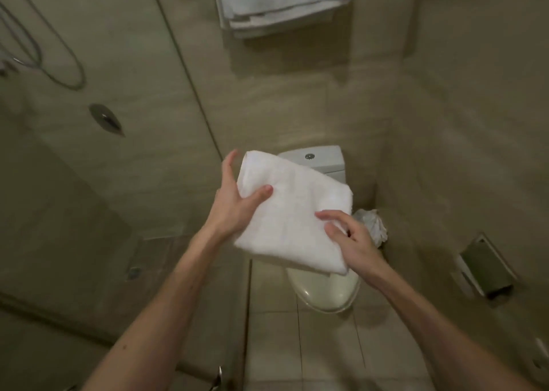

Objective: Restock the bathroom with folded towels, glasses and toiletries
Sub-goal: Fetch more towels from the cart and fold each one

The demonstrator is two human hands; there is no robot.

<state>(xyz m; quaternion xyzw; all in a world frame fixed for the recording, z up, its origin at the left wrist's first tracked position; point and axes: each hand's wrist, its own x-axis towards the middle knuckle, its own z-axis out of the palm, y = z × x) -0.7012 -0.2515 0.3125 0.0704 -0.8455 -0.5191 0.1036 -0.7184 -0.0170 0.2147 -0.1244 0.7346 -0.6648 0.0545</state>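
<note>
Head view, and it's the only one we get. Dead centre, the folded towel (292, 212) is up in the air over the toilet (325, 297), carried between both hands. The left hand (234, 203) has its nine o'clock edge, thumb clamped on top, fingers tucked out of sight underneath. The right hand (349, 240) takes the five o'clock corner, fingers curled down onto the cloth.

Up at twelve o'clock, the stacked towels (285, 1) hang over the wall rail, and that looks like the destination. At three o'clock of the towel sits a crumpled white bag (372, 224).

It reads as soft, light and floppy, not slippery or breakable, but the folds could spill open. Best held flat from below at opposite edges, thumbs pinning the top layer.
</note>
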